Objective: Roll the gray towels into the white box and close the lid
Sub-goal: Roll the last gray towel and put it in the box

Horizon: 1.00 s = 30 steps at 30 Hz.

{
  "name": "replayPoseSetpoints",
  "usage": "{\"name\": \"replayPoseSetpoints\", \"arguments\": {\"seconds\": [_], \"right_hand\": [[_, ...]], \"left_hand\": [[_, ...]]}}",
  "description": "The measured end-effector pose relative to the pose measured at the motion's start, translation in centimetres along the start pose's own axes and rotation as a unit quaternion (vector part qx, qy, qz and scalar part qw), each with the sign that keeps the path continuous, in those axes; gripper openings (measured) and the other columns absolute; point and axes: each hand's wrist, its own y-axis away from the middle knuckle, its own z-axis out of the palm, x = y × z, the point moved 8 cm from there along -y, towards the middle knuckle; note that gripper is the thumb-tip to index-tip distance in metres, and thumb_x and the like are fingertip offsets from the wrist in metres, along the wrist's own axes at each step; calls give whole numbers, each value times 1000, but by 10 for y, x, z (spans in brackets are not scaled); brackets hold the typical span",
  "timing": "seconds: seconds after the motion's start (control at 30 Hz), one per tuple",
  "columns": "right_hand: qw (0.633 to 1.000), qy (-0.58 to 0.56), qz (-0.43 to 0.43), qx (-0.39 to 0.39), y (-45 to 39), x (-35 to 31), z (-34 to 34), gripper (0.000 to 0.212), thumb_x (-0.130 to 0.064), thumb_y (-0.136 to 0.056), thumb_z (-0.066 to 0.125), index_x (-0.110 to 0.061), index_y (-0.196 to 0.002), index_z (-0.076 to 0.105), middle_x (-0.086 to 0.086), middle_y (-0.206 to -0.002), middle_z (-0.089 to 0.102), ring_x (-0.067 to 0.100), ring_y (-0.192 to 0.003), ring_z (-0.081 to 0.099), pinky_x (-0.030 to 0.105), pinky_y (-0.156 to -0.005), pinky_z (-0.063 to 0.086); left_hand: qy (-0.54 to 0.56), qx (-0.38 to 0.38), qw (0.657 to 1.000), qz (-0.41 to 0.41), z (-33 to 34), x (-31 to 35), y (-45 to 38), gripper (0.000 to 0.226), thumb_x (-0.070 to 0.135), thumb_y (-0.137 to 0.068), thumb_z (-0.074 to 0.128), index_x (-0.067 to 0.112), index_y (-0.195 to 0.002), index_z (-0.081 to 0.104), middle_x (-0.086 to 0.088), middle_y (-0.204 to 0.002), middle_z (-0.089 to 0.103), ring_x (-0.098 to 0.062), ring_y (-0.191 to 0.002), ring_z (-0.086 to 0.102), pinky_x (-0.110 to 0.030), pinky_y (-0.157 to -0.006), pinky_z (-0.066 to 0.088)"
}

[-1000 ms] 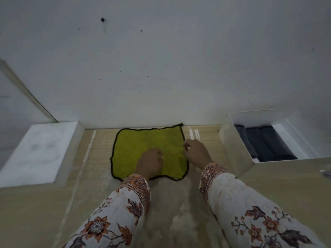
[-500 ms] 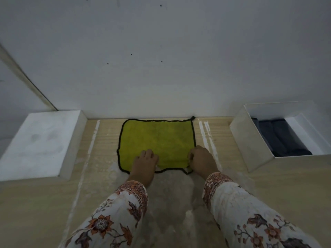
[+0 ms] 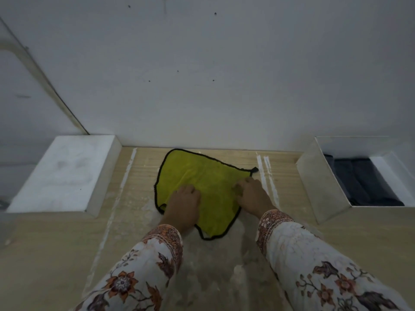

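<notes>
Half a second ago the yellow cloth (image 3: 202, 187) lay as a neat square against the wall; now it is skewed and rumpled, its far right corner pulled out to a point near the two white stripes (image 3: 266, 173) and its near edge sagging toward the person. The left hand (image 3: 184, 204), earlier at the cloth's near edge, now presses flat on its lower left part, fingers loosely together, gripping nothing. The right hand (image 3: 251, 194), earlier a fist at the near right corner, rests on the right edge with fingers curled; whether it pinches the fabric I cannot tell.

The gray towels (image 3: 363, 182) lie rolled inside the white box (image 3: 321, 187) at the right, its top open. The white lid (image 3: 60, 171) sits apart at the left end of the counter (image 3: 56, 254). Bare counter runs between cloth and lid, and a narrower strip between cloth and box. The wall (image 3: 202, 75) rises just behind the cloth's far edge.
</notes>
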Motion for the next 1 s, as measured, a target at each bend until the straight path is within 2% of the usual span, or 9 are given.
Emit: {"name": "replayPoseSetpoints", "arguments": {"seconds": [0.13,0.23,0.33,0.43,0.57,0.73,0.8,0.87,1.0], "right_hand": [[995,80,-18,-51,2,5,12,48,-5,-96,42,-29,-137,53,7,-154,31,31,-137,29,46,-111,34],[993,109,-36,-25,6,5,11,49,-1,-94,41,-24,-136,55,6,-149,41,28,-132,38,40,-105,41],[981,188,-41,12,7,8,6,38,-4,-88,47,-19,-117,67,4,-126,59,23,-112,50,32,-87,49],[974,219,-47,34,7,9,2,24,-16,-91,48,-17,-108,66,4,-117,58,25,-114,47,34,-84,41],[991,102,-61,56,8,-1,-11,13,-15,-95,43,-17,-99,55,6,-106,59,27,-108,50,37,-85,35],[986,-12,-110,126,3,-43,-62,10,-9,-95,41,-15,-95,48,0,-74,53,29,-69,55,31,-64,31],[979,-83,-125,140,2,-62,-86,10,-13,-99,36,-15,-96,46,0,-69,50,22,-59,48,31,-57,32],[970,-113,-145,158,3,-81,-111,12,-22,-101,38,-14,-98,46,-2,-63,49,17,-53,46,31,-54,32],[970,-166,-142,107,7,-106,-161,41,-53,-77,72,-20,-94,54,0,-64,59,13,-54,55,29,-50,39]], "left_hand": [[21,-8,1000,15,19,51,-2,40,47,-91,40,16,-111,54,-7,-116,56,-28,-109,51,-37,-85,39],[10,-62,998,5,42,70,3,67,67,-79,47,16,-122,48,-10,-125,47,-31,-117,43,-44,-89,39],[-8,-41,999,-6,44,70,3,47,47,-89,47,16,-125,45,-12,-130,43,-31,-119,39,-42,-87,38],[0,-38,999,-13,41,64,1,32,25,-96,40,15,-126,47,-12,-129,48,-31,-117,43,-41,-89,39],[134,13,987,-87,15,40,-2,21,25,-99,41,10,-111,50,-14,-111,61,-31,-99,58,-37,-73,43],[258,167,940,-146,-58,2,-1,18,26,-98,43,9,-102,49,-11,-85,59,-31,-77,57,-33,-59,36],[293,222,917,-153,-92,-6,-1,16,24,-97,45,9,-100,49,-8,-82,55,-31,-75,56,-32,-60,36],[323,262,897,-151,-123,-13,-3,17,21,-98,45,7,-105,51,-11,-91,58,-31,-83,57,-32,-65,40],[331,313,879,-142,-175,-32,-4,23,21,-97,49,5,-110,58,-16,-109,62,-31,-102,57,-32,-83,41]]}}
